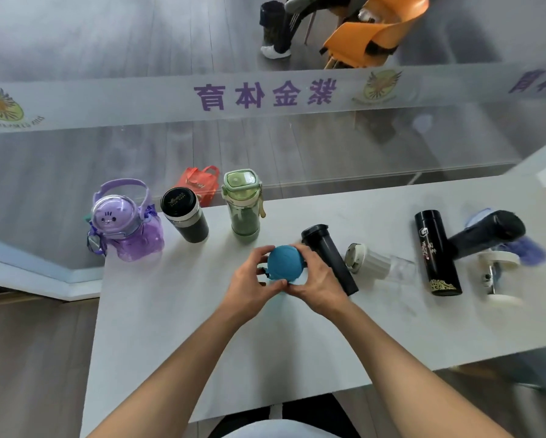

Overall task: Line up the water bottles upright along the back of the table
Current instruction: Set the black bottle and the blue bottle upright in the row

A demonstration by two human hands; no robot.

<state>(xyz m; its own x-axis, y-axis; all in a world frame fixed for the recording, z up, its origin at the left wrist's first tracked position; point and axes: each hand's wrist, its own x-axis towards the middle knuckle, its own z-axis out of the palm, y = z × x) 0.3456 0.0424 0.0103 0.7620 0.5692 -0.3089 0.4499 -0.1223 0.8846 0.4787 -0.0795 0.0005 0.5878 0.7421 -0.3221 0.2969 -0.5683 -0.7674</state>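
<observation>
Both hands, left hand (pixel 252 276) and right hand (pixel 315 284), are wrapping a closed grip around the blue bottle (pixel 285 263) at frame centre, long axis pointing up at the camera. Open slot is lying beyond, right of the green bottle (pixel 243 205) on the desk (pixel 202 327).

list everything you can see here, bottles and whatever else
purple bottle: 1, upright, back left corner of table
black tumbler: 1, upright, right of it
green bottle: 1, upright, next in row
blue bottle: 1, held in both hands
black bottles: 3, lying on their sides at right
white-capped clear bottles: 2, lying at right
red bag: 1, floor behind table
orange chair: 1, far background
left hand: on blue bottle
right hand: on blue bottle
</observation>
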